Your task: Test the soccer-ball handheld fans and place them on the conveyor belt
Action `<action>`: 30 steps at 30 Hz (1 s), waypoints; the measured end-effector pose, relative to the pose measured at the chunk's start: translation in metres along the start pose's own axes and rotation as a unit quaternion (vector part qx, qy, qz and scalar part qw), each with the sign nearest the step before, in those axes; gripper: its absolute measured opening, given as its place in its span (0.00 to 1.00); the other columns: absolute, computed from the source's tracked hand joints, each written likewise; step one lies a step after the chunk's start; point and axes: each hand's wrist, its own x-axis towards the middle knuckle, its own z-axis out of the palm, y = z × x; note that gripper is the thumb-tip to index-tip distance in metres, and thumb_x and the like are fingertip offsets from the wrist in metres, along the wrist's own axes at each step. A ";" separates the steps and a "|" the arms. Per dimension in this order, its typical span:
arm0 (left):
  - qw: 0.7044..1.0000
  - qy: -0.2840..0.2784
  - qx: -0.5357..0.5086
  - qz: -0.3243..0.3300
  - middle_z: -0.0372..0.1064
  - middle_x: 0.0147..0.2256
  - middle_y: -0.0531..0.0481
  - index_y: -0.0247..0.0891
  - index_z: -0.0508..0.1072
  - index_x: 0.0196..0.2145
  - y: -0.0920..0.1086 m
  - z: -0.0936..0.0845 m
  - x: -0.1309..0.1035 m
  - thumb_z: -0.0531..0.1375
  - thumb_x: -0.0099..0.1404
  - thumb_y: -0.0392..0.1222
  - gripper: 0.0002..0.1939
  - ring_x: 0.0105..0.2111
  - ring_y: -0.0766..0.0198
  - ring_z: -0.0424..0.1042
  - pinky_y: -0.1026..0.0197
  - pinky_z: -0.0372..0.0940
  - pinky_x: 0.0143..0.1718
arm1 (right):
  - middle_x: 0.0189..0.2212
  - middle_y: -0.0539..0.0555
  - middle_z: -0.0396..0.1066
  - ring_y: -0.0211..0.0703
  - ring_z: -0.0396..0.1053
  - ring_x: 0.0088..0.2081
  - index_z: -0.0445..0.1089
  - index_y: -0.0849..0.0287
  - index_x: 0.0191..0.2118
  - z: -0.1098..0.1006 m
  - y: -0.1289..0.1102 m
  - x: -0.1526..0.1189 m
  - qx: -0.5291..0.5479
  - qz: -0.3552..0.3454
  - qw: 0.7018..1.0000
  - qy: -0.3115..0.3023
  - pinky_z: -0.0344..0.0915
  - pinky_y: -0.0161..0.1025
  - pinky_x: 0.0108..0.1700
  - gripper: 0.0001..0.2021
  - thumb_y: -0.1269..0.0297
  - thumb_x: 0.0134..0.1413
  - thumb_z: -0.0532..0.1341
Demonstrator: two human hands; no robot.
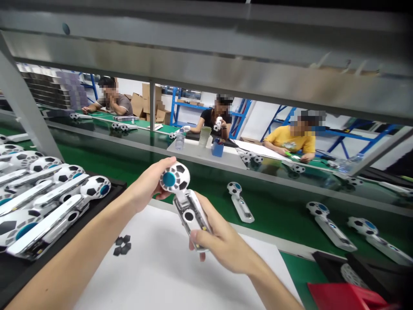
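Both of my hands hold one white handheld device with a soccer-ball head (183,177); its exact kind I cannot tell. My left hand (158,177) is closed around the far left side of the ball, beside its round blue face. My right hand (217,234) wraps the handle, thumb on the near end. The handle's inner side faces up, showing a black-ringed round opening and what look like uncovered inner parts. Below the hands lies a white sheet (155,267). Several black pentagon pieces (122,245) rest on it, left of the device.
A black tray (118,187) at left holds several similar devices. More devices (241,206) lie on the green conveyor belt (206,181). A red bin (345,297) sits at the lower right. Across the belt, three people sit at work. A metal beam (206,64) spans overhead.
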 end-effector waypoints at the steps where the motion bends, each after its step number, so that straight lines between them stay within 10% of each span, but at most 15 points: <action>1: 1.000 -0.020 -0.015 0.000 0.62 0.21 0.54 0.36 0.70 0.36 -0.001 0.000 0.000 0.56 0.63 0.62 0.23 0.16 0.70 0.56 0.70 0.48 0.14 | 0.42 0.52 0.66 0.44 0.74 0.33 0.47 0.42 0.66 -0.001 0.002 0.002 0.089 0.004 0.996 -0.017 0.70 0.35 0.24 0.34 0.69 0.57 0.58; 9: 0.990 -0.108 0.002 0.096 0.72 0.38 0.48 0.44 0.65 0.58 -0.005 0.003 -0.001 0.55 0.70 0.54 0.22 0.24 0.66 0.71 0.67 0.59 0.18 | 0.21 0.53 0.71 0.38 0.67 0.14 0.65 0.64 0.42 -0.014 0.006 0.001 0.441 -0.027 0.886 -0.138 0.63 0.28 0.11 0.17 0.55 0.58 0.51; 23: 0.944 -0.037 0.174 0.279 0.73 0.50 0.47 0.45 0.62 0.65 -0.001 -0.001 -0.014 0.67 0.62 0.46 0.35 0.40 0.60 0.75 0.62 0.73 0.41 | 0.28 0.53 0.72 0.35 0.66 0.12 0.64 0.63 0.39 -0.008 0.002 -0.001 0.468 -0.013 0.874 -0.128 0.61 0.28 0.07 0.14 0.56 0.54 0.55; 30: 0.943 -0.043 0.151 0.293 0.74 0.50 0.45 0.42 0.63 0.64 -0.003 0.000 -0.011 0.67 0.62 0.46 0.35 0.41 0.58 0.76 0.60 0.73 0.44 | 0.14 0.50 0.67 0.33 0.57 0.09 0.66 0.62 0.38 -0.024 0.004 -0.003 0.449 0.022 0.868 -0.210 0.60 0.26 0.09 0.16 0.53 0.53 0.53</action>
